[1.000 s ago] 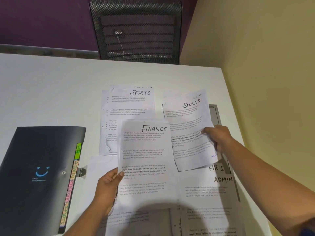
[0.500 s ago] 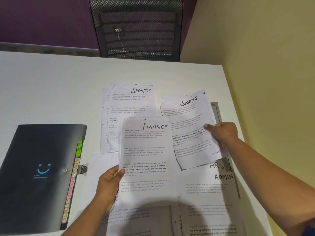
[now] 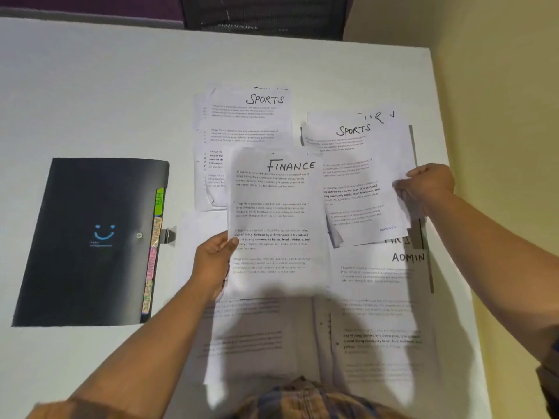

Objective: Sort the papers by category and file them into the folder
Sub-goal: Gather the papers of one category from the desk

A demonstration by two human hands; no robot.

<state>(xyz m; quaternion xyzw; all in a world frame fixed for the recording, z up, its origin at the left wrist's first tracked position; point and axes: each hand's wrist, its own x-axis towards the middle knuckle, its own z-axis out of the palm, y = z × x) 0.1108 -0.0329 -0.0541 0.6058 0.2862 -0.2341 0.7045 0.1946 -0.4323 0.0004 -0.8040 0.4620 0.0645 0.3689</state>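
At mid-frame, your left hand (image 3: 211, 261) pinches the FINANCE sheet (image 3: 272, 213), right hand (image 3: 429, 189) the SPORTS sheet (image 3: 363, 164); square that onto the SPORTS pile (image 3: 248, 122).

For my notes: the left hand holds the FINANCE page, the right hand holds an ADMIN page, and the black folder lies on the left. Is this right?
One error: the head view shows the right hand holding a SPORTS page, not ADMIN. The left hand, FINANCE page and black folder are as stated.
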